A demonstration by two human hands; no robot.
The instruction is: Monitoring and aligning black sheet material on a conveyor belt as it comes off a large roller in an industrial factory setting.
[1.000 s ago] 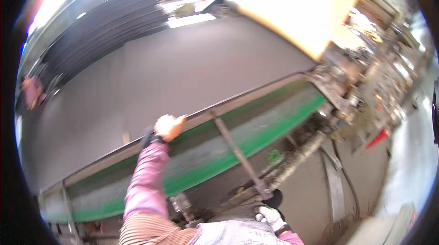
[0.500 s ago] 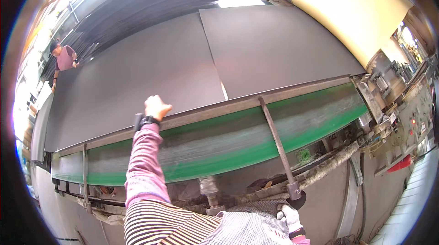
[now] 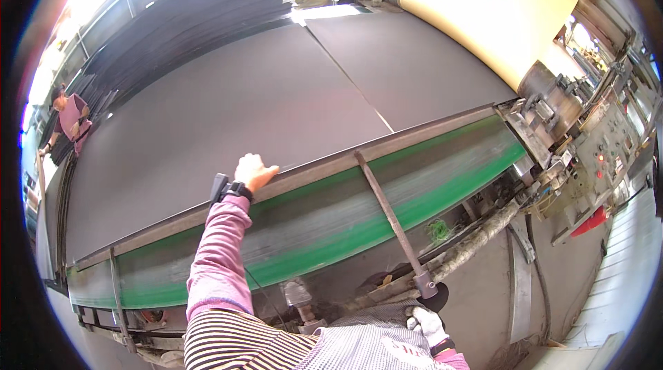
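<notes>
My bare left hand [image 3: 254, 171], with a black band at its wrist, rests on the near edge of a large dark grey sheet [image 3: 207, 121]. Its thumb points right, apart from the foreshortened fingers. A second dark sheet [image 3: 428, 66] lies to the right, a thin pale gap dividing the two. Low in the view, my right hand [image 3: 428, 325] wears a whitish glove. Its fingers curl in beside a dark grey cloth [image 3: 380, 313] and the foot of a metal post [image 3: 392, 221]; what they hold, if anything, is hidden.
A green-edged belt [image 3: 318, 252] runs below the near rail. At the far left a person [image 3: 72, 118] in a purplish top stands by the sheet's end. A large yellowish roll [image 3: 497, 11] stands back right, above machinery and a control panel [image 3: 601, 156] with red lights.
Both sheets have slid right past the metal post, and my left hand has moved right too. The gap between them looks more even. My right hand keeps its place by the post's foot.
</notes>
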